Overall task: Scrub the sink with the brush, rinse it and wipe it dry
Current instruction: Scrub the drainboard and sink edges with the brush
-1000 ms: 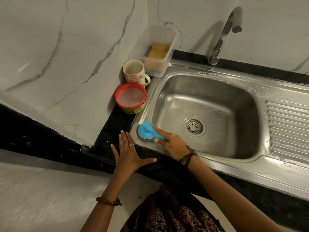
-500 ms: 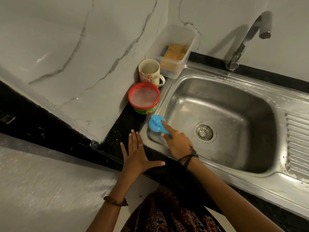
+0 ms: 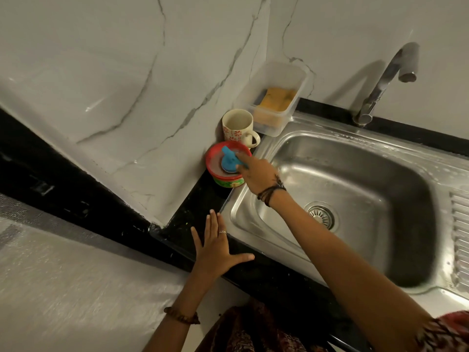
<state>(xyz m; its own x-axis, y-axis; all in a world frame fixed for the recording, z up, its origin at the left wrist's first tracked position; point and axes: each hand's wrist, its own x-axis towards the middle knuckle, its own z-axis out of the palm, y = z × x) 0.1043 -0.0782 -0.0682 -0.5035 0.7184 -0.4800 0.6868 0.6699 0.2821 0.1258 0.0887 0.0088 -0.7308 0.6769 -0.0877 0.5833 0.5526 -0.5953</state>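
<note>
My right hand [image 3: 256, 174] grips the handle of a blue brush [image 3: 228, 162] and holds its head down inside a red-rimmed round tub [image 3: 223, 181] on the black counter left of the sink. The steel sink [image 3: 355, 189] lies to the right, wet, with a round drain [image 3: 321, 214] in its floor. My left hand [image 3: 215, 247] rests flat on the black counter edge in front of the sink's left corner, fingers spread, holding nothing.
A floral mug [image 3: 238, 127] stands behind the tub. A clear plastic box with a yellow sponge [image 3: 278, 97] sits at the sink's back left corner. The tap [image 3: 385, 80] rises at the back. A ribbed drainboard [image 3: 459, 237] runs along the right. Marble wall panels close the left.
My right hand lifted the brush from the sink's front left rim and moved it left into the red tub. My left hand stayed flat on the counter. The view shifted.
</note>
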